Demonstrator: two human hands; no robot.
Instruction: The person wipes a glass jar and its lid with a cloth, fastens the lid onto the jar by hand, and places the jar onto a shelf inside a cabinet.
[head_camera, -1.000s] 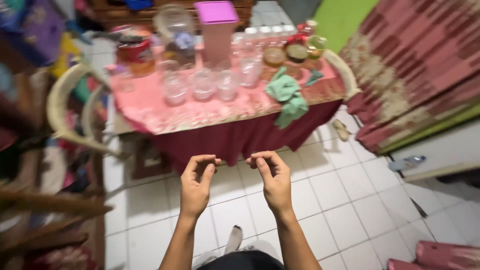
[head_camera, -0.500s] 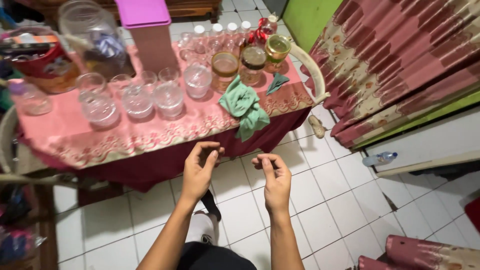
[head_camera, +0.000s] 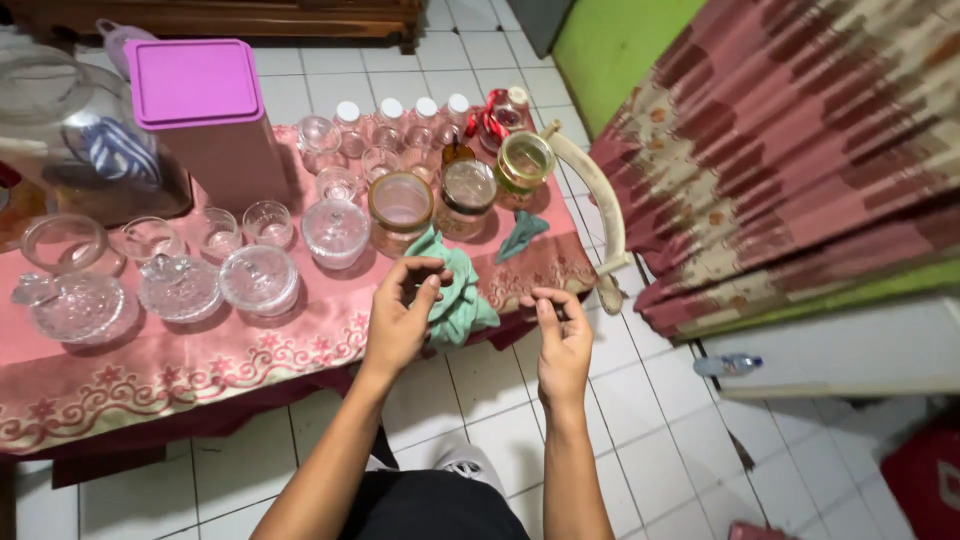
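Green cloth lies crumpled at table edge, just fwd of left hand, nearer than right hand. Both hands empty, fingers curled; cloth's long axis runs toward the person.

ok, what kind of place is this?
Likely a home living room: a low table with a pink cloth holding glass dishes and snack jars, white tiled floor, patterned curtain.
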